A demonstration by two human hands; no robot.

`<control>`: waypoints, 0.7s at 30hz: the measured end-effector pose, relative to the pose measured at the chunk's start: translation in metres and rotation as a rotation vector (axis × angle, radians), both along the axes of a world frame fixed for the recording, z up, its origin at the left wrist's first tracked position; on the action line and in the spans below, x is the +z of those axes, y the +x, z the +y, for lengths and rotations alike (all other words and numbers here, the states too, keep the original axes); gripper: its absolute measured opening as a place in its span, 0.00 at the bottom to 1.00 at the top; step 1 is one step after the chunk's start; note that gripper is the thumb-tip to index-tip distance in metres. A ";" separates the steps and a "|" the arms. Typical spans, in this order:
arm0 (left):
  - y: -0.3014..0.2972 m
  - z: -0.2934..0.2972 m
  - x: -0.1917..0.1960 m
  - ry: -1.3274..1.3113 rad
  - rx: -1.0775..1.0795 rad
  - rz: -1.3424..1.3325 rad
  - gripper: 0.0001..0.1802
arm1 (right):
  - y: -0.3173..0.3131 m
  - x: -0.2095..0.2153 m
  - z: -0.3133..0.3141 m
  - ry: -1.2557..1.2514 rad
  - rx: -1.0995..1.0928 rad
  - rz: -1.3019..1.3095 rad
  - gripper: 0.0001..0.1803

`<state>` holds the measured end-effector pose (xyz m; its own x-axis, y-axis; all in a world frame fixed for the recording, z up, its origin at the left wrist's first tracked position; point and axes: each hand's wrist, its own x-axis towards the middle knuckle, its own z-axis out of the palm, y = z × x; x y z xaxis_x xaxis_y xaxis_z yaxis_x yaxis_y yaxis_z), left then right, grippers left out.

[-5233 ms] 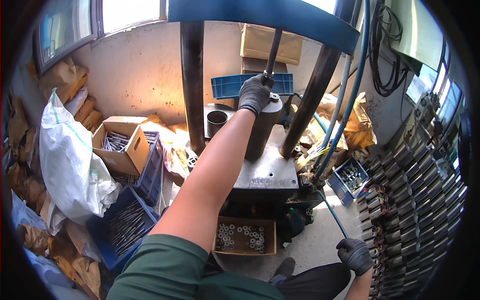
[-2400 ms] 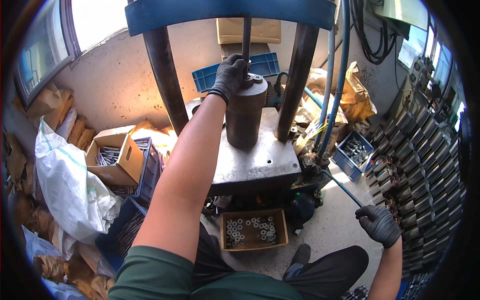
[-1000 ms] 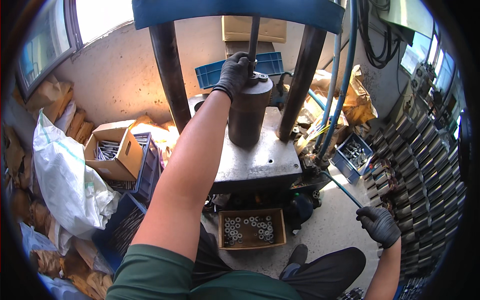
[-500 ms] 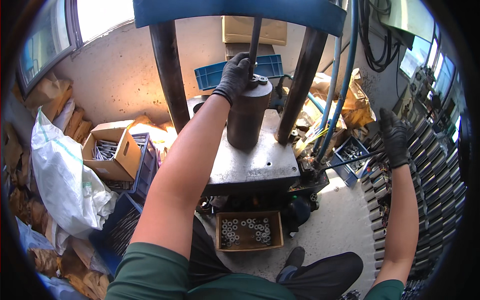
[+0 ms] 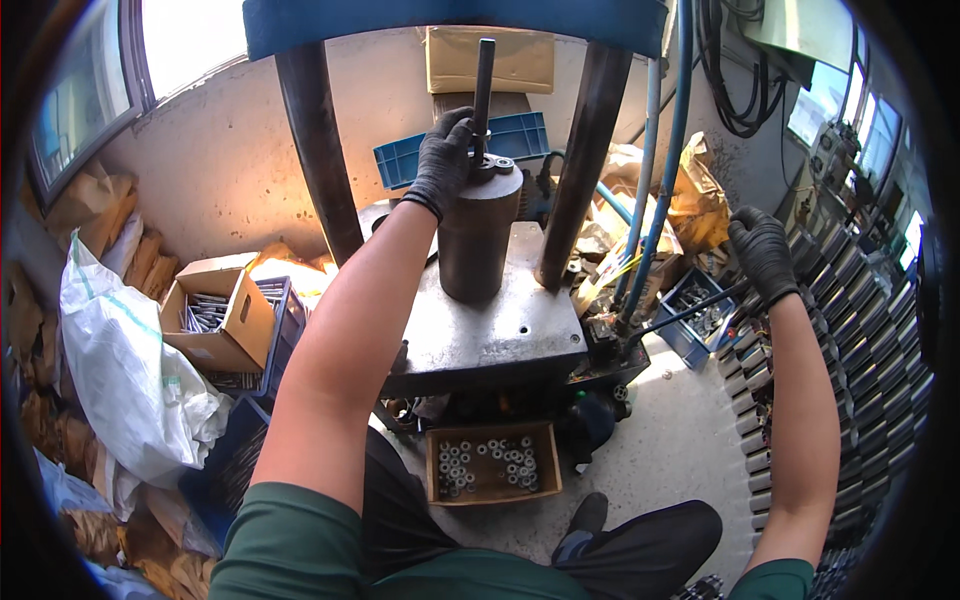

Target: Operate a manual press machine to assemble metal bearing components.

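Observation:
My left hand (image 5: 443, 165), in a dark glove, is closed round the lower part of an upright metal rod (image 5: 484, 85). The rod stands on the flat top of a thick dark steel cylinder (image 5: 474, 245), beside small ring-shaped parts (image 5: 503, 164). Beneath the cylinder is the press's steel bed plate (image 5: 480, 335). Out to the right, my gloved right hand (image 5: 765, 258) has its fingers curled at the end of a thin dark lever (image 5: 690, 312). The lever's tip is hidden by that hand.
Dark columns (image 5: 318, 150) flank the cylinder under a blue crossbeam (image 5: 450, 25). A box of metal rings (image 5: 493, 498) sits below the bed. At left are a carton of metal pins (image 5: 250, 310) and a white sack (image 5: 125, 350); stacked metal bars (image 5: 850, 370) stand at right.
The view has shifted a little, moving the press leftward in it. The rod's upper end now shows below the crossbeam, with a gap. Both hands stay at the rod and lever.

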<state>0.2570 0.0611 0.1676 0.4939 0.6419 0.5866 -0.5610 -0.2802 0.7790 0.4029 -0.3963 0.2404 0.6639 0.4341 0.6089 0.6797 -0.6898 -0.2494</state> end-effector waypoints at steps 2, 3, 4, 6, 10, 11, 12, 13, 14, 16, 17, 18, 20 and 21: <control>-0.009 0.003 0.001 -0.111 0.121 -0.009 0.15 | 0.002 0.000 0.001 -0.011 -0.025 0.013 0.15; -0.011 0.001 0.003 -0.231 0.244 -0.016 0.14 | 0.002 0.001 0.000 -0.029 -0.046 0.030 0.15; -0.013 -0.004 0.002 -0.203 0.271 -0.033 0.13 | -0.001 0.002 0.000 -0.070 -0.081 0.012 0.15; -0.011 -0.002 0.002 -0.103 0.334 -0.101 0.12 | -0.005 0.004 0.004 -0.070 -0.084 -0.024 0.16; -0.032 -0.058 0.011 -0.010 0.324 -0.057 0.10 | -0.002 0.000 -0.008 -0.107 -0.136 -0.020 0.17; -0.043 -0.088 0.011 -0.105 0.178 -0.070 0.10 | 0.000 -0.002 -0.016 -0.119 -0.152 -0.016 0.18; -0.051 -0.093 -0.006 0.009 0.155 -0.112 0.10 | -0.003 0.000 -0.016 -0.112 -0.133 -0.018 0.18; -0.058 -0.100 -0.026 0.120 0.124 -0.154 0.11 | -0.009 0.004 -0.019 -0.106 -0.146 -0.008 0.19; -0.071 -0.124 -0.044 0.142 0.035 -0.100 0.11 | -0.008 0.002 -0.026 -0.103 -0.168 0.008 0.20; -0.103 -0.179 -0.086 0.108 -0.210 0.056 0.13 | 0.003 -0.005 -0.043 -0.093 -0.174 0.025 0.20; -0.120 -0.201 -0.109 0.113 -0.318 0.196 0.12 | 0.003 -0.007 -0.048 -0.083 -0.176 0.040 0.21; -0.136 -0.221 -0.131 0.152 -0.425 0.245 0.14 | -0.002 -0.011 -0.049 -0.052 -0.117 0.016 0.19; -0.161 -0.248 -0.172 0.285 -0.558 0.347 0.18 | -0.015 -0.024 -0.055 -0.015 -0.026 0.018 0.18; -0.169 -0.257 -0.190 0.384 -0.592 0.394 0.20 | -0.024 -0.030 -0.063 0.031 0.046 0.021 0.17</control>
